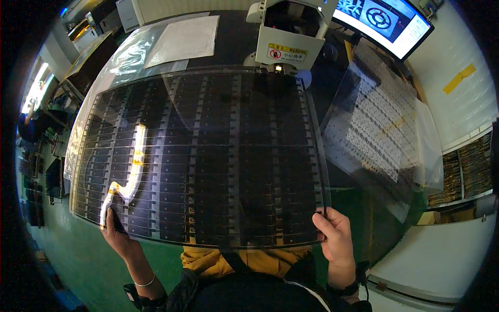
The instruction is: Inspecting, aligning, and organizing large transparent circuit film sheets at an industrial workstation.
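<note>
A large dark see-through sheet (pixel 218 166), printed with a fine grid of rows and columns, spreads across the middle of the view. At its near left corner my left hand (pixel 119 242) is closed on the edge, thumb lying on top. My right hand (pixel 335 236) pinches the near right corner, also with its thumb on the upper face; the fingers beneath are partly hidden. The sheet's far edge reaches the foot of a white machine head (pixel 288 39), where a small light glows. A bright bent reflection runs over its left part.
Behind the sheet lie clear plastic film and a white sheet (pixel 187 41) on a dark table. To the right are translucent patterned sheets (pixel 374 130) and a lit monitor (pixel 387 23). A white cabinet (pixel 431 260) stands at lower right, below a rack (pixel 462 171). The floor is green.
</note>
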A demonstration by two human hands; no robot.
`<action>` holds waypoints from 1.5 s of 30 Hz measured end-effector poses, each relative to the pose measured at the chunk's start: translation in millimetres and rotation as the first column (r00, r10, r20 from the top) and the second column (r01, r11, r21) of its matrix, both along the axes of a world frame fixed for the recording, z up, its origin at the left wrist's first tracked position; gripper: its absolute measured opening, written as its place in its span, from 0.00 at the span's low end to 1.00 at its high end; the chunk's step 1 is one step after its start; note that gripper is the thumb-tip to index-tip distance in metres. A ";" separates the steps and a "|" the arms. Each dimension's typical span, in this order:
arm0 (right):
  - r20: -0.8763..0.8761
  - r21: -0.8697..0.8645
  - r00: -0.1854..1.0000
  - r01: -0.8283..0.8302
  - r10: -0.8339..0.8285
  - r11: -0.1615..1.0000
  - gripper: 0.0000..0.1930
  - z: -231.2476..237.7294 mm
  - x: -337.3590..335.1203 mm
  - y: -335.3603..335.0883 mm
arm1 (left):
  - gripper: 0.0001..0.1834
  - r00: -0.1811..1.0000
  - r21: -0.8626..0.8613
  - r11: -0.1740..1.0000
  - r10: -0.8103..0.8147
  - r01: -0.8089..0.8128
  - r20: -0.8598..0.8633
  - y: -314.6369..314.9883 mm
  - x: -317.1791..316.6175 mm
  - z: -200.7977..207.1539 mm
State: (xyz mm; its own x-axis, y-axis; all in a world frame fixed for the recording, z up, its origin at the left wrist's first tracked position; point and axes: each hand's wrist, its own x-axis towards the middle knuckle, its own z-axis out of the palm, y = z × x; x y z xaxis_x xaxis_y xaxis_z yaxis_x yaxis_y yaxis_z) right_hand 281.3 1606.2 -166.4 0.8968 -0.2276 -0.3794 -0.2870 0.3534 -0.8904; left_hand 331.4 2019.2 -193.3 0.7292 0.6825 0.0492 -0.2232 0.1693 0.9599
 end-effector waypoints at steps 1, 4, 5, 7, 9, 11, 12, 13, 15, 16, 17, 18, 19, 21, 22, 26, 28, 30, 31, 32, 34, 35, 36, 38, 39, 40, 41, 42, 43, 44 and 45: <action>-0.025 0.014 1.000 -0.011 0.012 1.000 0.05 2.0 -0.3 -0.9 | 0.17 1.000 0.000 1.000 0.000 0.000 0.000 -0.5 0.4 0.6; -0.043 0.025 0.999 -0.024 0.025 0.999 0.05 1.3 -0.6 -2.1 | 0.14 0.998 -0.054 0.997 -0.061 0.062 0.021 -1.6 0.9 2.3; -0.037 0.023 0.999 -0.027 0.027 0.999 0.05 0.4 -0.7 -2.1 | 0.16 1.000 0.001 1.000 -0.025 0.025 0.005 -1.2 0.3 1.9; -0.037 0.024 0.999 -0.023 0.024 0.999 0.05 -1.8 -1.5 -2.4 | 0.18 1.000 0.055 0.998 0.012 -0.012 -0.009 0.6 0.0 -1.4; -0.037 0.023 0.999 -0.017 0.018 1.000 0.05 -2.2 -1.7 -2.4 | 0.18 1.000 -0.018 1.000 -0.015 0.015 -0.005 3.9 0.6 -6.6; -0.037 0.003 0.999 -0.016 0.016 1.000 0.05 -1.1 -1.6 -2.2 | 0.18 1.000 -0.022 1.000 -0.014 0.014 0.001 3.7 0.9 -8.8; -0.035 0.011 0.999 -0.023 0.023 1.000 0.05 0.8 -1.0 -1.3 | 0.17 1.000 -0.016 1.000 -0.005 0.005 0.009 5.2 -1.1 -4.5; -0.031 0.012 0.999 -0.027 0.027 1.000 0.05 1.6 -0.8 -1.1 | 0.17 1.000 -0.018 1.000 -0.004 0.005 0.008 3.0 -0.8 -3.6; -0.026 0.013 0.999 -0.032 0.033 0.999 0.06 1.8 -1.1 -0.5 | 0.17 1.000 0.029 0.999 0.019 -0.019 -0.006 -3.2 -0.4 1.3; -0.029 0.021 0.999 -0.030 0.031 0.999 0.06 1.7 -2.9 -0.3 | 0.17 1.000 0.028 0.999 0.018 -0.018 -0.006 -2.0 -1.2 1.6; -0.032 0.028 0.999 -0.028 0.029 0.999 0.06 2.0 -3.9 0.0 | 0.17 1.000 0.017 1.000 -0.001 0.001 -0.009 0.8 -2.6 1.2; -0.032 0.028 0.999 -0.028 0.029 0.999 0.06 5.3 -3.5 1.7 | 0.16 1.000 0.007 1.000 -0.019 0.020 -0.013 3.4 -3.9 0.5; -0.044 0.018 0.999 -0.030 0.031 0.999 0.05 10.7 -2.5 5.2 | 0.16 1.000 0.008 1.000 -0.019 0.019 -0.013 5.9 -5.7 -0.3; -0.055 0.009 0.998 -0.032 0.033 0.999 0.04 13.2 -2.6 7.2 | 0.16 1.000 -0.035 0.999 0.001 -0.002 -0.015 10.5 -8.9 -2.4; -0.046 0.009 0.998 -0.039 0.040 0.999 0.04 12.6 -2.8 7.2 | 0.16 1.000 -0.034 0.999 0.002 -0.002 -0.015 12.8 -10.3 -3.9; -0.017 -0.002 0.999 -0.036 0.036 0.999 0.04 9.0 -1.1 8.3 | 0.16 0.998 0.004 0.998 0.058 -0.058 -0.020 12.8 -11.5 -4.5; -0.010 0.009 0.999 -0.047 0.047 0.999 0.05 6.1 -1.8 4.8 | 0.16 0.999 0.016 0.999 0.044 -0.044 -0.023 13.1 -11.6 -4.4; -0.003 0.022 0.998 -0.058 0.058 0.998 0.06 6.5 -1.4 4.0 | 0.16 0.999 -0.015 0.999 0.035 -0.035 -0.019 16.8 -12.5 -6.4; -0.026 0.014 0.998 -0.048 0.048 0.999 0.05 7.7 -0.8 5.1 | 0.16 0.999 -0.016 0.999 0.034 -0.034 -0.019 16.1 -12.0 -7.1; -0.049 0.007 0.998 -0.038 0.039 0.999 0.05 8.4 -0.5 5.7 | 0.16 0.998 -0.007 0.998 0.068 -0.068 -0.015 14.7 -11.3 -7.6; -0.037 0.016 0.998 -0.040 0.041 0.999 0.05 6.6 0.3 5.5 | 0.15 0.995 0.002 0.995 0.101 -0.101 -0.012 14.7 -10.8 -8.3; -0.025 0.026 0.999 -0.043 0.044 0.999 0.05 5.7 0.8 5.3 | 0.15 0.994 -0.021 0.994 0.105 -0.106 -0.019 16.4 -11.2 -8.6; -0.025 0.027 0.999 -0.043 0.044 0.999 0.05 5.2 1.0 5.1 | 0.15 0.994 -0.043 0.993 0.110 -0.111 -0.027 17.2 -11.3 -8.6; -0.007 0.025 0.999 -0.053 0.053 0.998 0.04 4.0 1.4 4.9 | 0.15 0.994 -0.036 0.993 0.109 -0.110 -0.025 15.9 -10.8 -8.0; -0.007 0.025 0.999 -0.053 0.053 0.998 0.04 4.2 1.9 5.4 | 0.15 0.994 -0.028 0.994 0.108 -0.108 -0.023 15.2 -10.6 -7.3; -0.005 0.025 0.999 -0.049 0.049 0.998 0.04 5.0 2.4 6.1 | 0.15 0.994 -0.028 0.994 0.107 -0.108 -0.023 14.6 -10.3 -6.4; -0.003 0.025 0.999 -0.045 0.045 0.999 0.04 5.8 2.9 6.7 | 0.15 0.998 -0.051 0.997 0.065 -0.066 -0.018 14.1 -10.0 -5.4; -0.004 0.025 0.999 -0.044 0.044 0.999 0.04 6.4 3.1 7.3 | 0.14 1.000 -0.074 0.997 0.022 -0.023 -0.011 13.9 -9.8 -5.0; -0.005 0.025 0.999 -0.037 0.037 0.999 0.04 7.2 3.3 8.0 | 0.14 1.000 -0.074 0.997 0.023 -0.024 -0.011 14.6 -9.8 -6.1; -0.007 0.026 1.000 -0.029 0.030 0.999 0.04 7.7 3.3 8.4 | 0.14 0.999 -0.039 0.998 0.039 -0.040 -0.007 15.6 -9.5 -8.4; -0.007 0.026 1.000 -0.030 0.030 0.999 0.04 7.8 3.0 8.0 | 0.14 0.998 -0.004 0.998 0.056 -0.056 -0.003 16.2 -9.4 -9.7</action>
